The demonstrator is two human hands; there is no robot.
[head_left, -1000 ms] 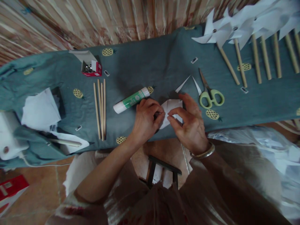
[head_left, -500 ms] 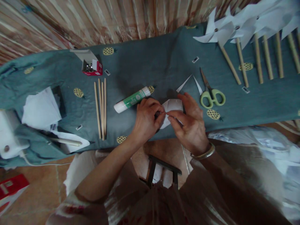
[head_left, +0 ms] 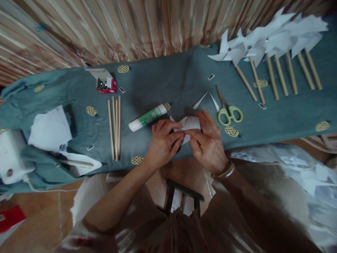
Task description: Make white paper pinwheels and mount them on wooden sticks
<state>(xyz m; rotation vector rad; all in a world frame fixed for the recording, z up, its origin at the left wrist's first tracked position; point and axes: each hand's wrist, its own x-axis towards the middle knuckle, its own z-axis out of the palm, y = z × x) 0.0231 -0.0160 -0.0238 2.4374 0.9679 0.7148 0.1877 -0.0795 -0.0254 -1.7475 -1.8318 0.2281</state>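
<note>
Between my hands is a folded piece of white paper (head_left: 191, 122), held close over the table's front edge. My left hand (head_left: 164, 142) pinches its left side, with a small white corner showing past the fingers. From the right, my right hand (head_left: 207, 142) grips the same paper, index finger pressed to its middle and the other fingers behind it. The fingertips of both hands meet there and hide part of the folds. A green and white glue stick (head_left: 147, 117) lies just beyond my left hand. Green-handled scissors (head_left: 228, 111) rest open to the right, beside two thin paper slivers (head_left: 200, 100).
Several white paper pinwheels (head_left: 250, 46) on wooden sticks lie at the back right. Left of the glue stick are several bare wooden sticks (head_left: 119, 128) and an open red box (head_left: 107, 88) of small metal pieces. A paper stack (head_left: 50, 130) and a white device (head_left: 13, 158) sit far left.
My left fingers have shifted on the paper, and a corner of it now shows at the left. My right index finger lies flatter across it. The camera view has moved a little.
</note>
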